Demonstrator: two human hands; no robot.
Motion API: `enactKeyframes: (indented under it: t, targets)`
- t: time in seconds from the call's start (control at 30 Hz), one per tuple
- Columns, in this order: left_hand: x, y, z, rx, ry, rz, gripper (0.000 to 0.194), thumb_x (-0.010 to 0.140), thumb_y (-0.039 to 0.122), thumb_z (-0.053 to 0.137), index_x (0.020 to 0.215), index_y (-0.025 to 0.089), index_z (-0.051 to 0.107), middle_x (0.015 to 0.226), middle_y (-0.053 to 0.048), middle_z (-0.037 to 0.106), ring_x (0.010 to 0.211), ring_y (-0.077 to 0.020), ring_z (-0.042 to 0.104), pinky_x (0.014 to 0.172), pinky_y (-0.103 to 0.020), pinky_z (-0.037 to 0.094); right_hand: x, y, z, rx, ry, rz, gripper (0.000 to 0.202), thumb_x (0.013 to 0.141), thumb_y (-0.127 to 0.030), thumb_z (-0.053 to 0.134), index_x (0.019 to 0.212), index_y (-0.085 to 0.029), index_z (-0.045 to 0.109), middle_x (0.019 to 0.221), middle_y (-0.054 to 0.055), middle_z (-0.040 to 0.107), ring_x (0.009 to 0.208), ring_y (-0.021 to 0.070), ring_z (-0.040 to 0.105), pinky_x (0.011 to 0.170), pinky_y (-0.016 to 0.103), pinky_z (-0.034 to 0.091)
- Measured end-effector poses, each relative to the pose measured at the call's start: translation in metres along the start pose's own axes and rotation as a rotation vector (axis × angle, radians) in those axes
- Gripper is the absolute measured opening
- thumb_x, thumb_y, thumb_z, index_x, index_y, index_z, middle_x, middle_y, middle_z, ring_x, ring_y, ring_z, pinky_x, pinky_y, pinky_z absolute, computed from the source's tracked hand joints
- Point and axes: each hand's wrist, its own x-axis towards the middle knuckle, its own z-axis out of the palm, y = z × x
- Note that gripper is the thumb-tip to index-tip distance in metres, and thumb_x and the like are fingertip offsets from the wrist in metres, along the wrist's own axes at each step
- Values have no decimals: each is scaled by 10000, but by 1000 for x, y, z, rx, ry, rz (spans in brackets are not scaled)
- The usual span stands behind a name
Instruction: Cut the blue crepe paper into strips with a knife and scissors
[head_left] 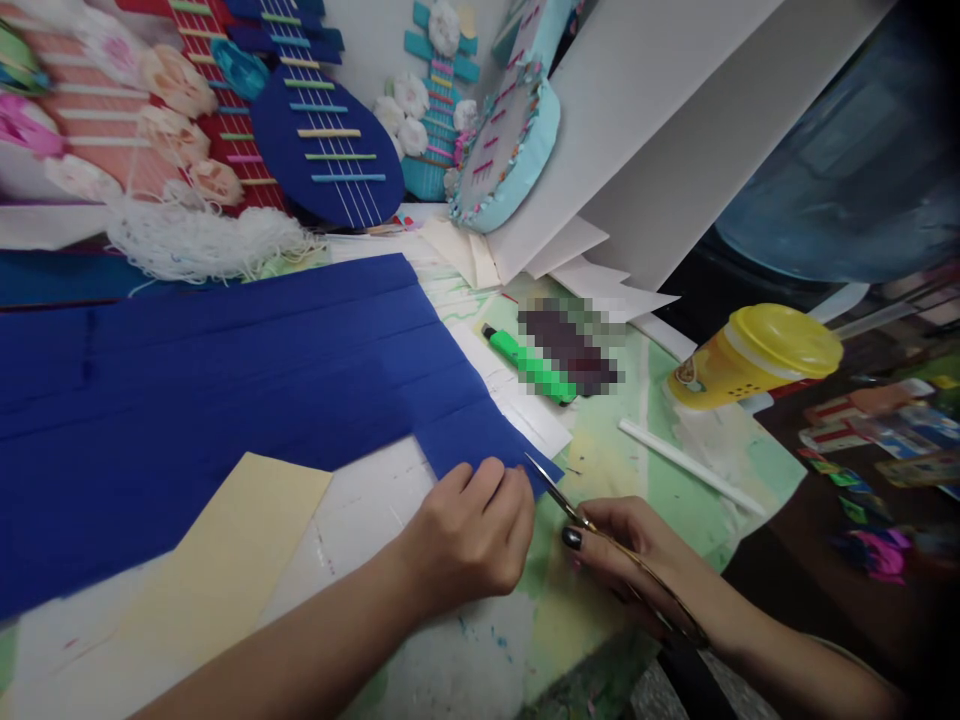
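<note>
One blue sheet (285, 380), one green cutter (521, 360) and one yellow cup (750, 360) share a counter (694, 515). The left hand (480, 525), fingers curled tight, pinches the sheet's end, the rest spreading to 10 o'clock; the right hand (626, 545) grips one pair of scissors (577, 514), cutter at 11, cup at 1.

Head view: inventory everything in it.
Sheet: one, blue, left-centre
Paper: some, white, beneath sheet
Card: one, cream, lower left
Box cutter: one, green, centre
Pixelated item: one, dark, centre
Cup: one, yellow, right
Stick: one, white, right
String heap: one, white, back
Model lutes: several, multicoloured, back
Artificial flowers: many, mixed, back
Boards: several, white, back
Vessel: one, bluish, right
Clutter: some, mixed, right
Table: one, greenish, underneath
Scissors: one, metallic, lower right
Left hand: one, bare, on sheet
Right hand: one, bare, on scissors
</note>
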Motion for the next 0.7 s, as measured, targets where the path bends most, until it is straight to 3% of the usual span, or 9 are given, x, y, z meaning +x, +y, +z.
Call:
enactKeyframes:
  t: [0.7]
  targets:
    - [-2, 1, 1, -38, 9, 18, 100, 792, 33, 613, 826, -3, 699, 717, -139, 673, 599, -232, 605, 438, -322, 435, 10, 8, 3, 76, 21, 17, 475, 764, -552, 658, 607, -203, 376, 469, -91, 324, 381, 42, 292, 352, 181, 182]
